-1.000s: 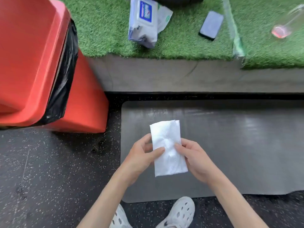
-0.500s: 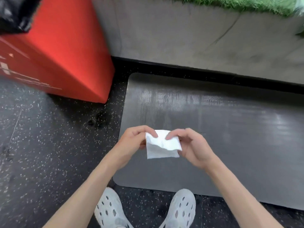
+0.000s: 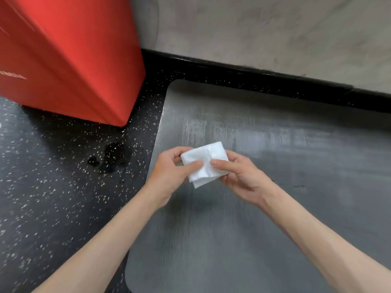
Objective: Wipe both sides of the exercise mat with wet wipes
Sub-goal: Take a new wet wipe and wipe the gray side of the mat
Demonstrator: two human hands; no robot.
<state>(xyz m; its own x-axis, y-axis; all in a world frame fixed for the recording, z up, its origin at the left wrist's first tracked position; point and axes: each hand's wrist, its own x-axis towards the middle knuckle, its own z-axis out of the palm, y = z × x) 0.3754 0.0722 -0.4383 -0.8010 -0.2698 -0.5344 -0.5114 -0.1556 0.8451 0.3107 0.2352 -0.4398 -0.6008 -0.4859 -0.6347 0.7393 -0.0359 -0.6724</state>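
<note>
Figure. My left hand [image 3: 169, 172] and right hand [image 3: 239, 176] each pinched one side of a folded wet wipe [image 3: 203, 163], thumbs on its top face and fingers curled beneath. The wipe was held above the exercise mat [image 3: 275, 208], toward its left end, and did not touch it. The mat lay flat on the speckled floor [image 3: 53, 187], one face up, with a streaky sheen across its far part.

Risks, as I judged them: the fold could spring open, or the wipe slip, if either pinch slackened. A stroke carried past the mat's left edge would drag the wipe onto the floor and its dark wet spots [image 3: 114, 153], soiling it.

Room: the red bin [image 3: 74, 60] stood off the mat's far-left corner, and the concrete wall [image 3: 254, 28] ran just beyond the mat's far edge. Strokes had the freest run toward the mat's right, where it passed out of view.
</note>
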